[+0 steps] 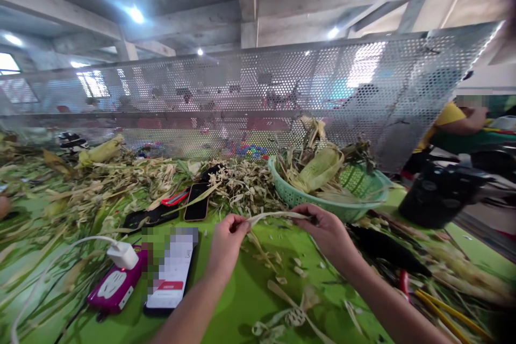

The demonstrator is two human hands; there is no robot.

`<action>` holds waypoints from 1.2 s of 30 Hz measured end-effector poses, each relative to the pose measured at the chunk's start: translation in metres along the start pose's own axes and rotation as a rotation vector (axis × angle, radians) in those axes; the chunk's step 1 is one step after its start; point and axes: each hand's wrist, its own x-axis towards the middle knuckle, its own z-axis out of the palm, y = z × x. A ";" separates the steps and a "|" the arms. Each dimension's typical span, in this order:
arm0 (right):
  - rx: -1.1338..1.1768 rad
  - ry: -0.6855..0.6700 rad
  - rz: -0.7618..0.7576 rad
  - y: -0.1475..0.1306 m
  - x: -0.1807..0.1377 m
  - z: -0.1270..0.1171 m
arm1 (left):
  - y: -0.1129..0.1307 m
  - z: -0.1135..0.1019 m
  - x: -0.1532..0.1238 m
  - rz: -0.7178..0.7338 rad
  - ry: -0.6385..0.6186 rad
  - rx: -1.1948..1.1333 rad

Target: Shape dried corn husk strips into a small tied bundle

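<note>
Pinching husk (274, 216) (left hand (226, 241), right hand (327, 230))

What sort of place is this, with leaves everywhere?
Probably a handcraft workshop in an industrial hall: dried corn husks cover the green table, a teal plastic basket holds more, a perforated metal screen stands behind, and the left hand and right hand pinch a pale husk strip.

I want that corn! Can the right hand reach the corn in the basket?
Probably yes: the corn lies in the basket just behind the right hand, nothing between; that hand pinches a husk strip.
</note>
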 end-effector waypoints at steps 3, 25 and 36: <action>0.088 0.064 0.020 0.000 0.000 -0.002 | 0.002 -0.001 -0.001 -0.035 0.027 -0.074; 0.367 -0.101 0.083 -0.032 -0.027 0.039 | 0.008 0.032 -0.034 0.000 0.009 -0.090; 0.487 -0.078 0.105 -0.034 -0.030 0.039 | 0.014 0.033 -0.040 -0.010 -0.174 0.004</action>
